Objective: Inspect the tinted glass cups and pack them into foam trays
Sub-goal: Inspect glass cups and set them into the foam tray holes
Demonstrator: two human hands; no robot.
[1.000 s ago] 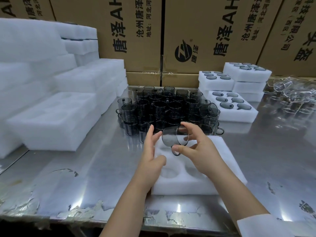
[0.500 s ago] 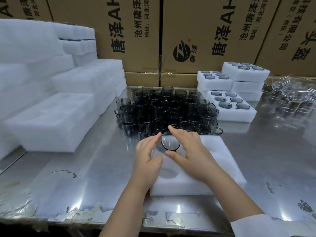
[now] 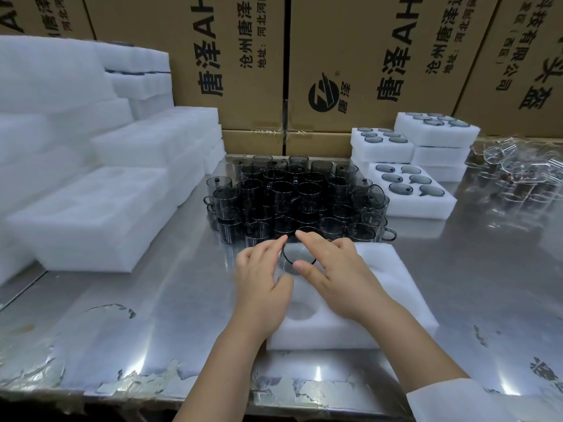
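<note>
Smoked glass: tinted cup [image 3: 298,255] stands upright in the far-left round pocket of the white foam tray [image 3: 396,300].
Right grip: right hand [image 3: 341,278] pinches the thin rim between thumb and forefinger.
Left grip: left hand [image 3: 262,278] released, straight fingertips touching the rim.
Steel surface [image 3: 152,315]: scuffed, glossy.
Far: cylindrical handled cups [image 3: 298,196] clustered; cardboard cartons [image 3: 249,71] behind.
Left: blocky foam stacks [image 3: 91,208].
</note>
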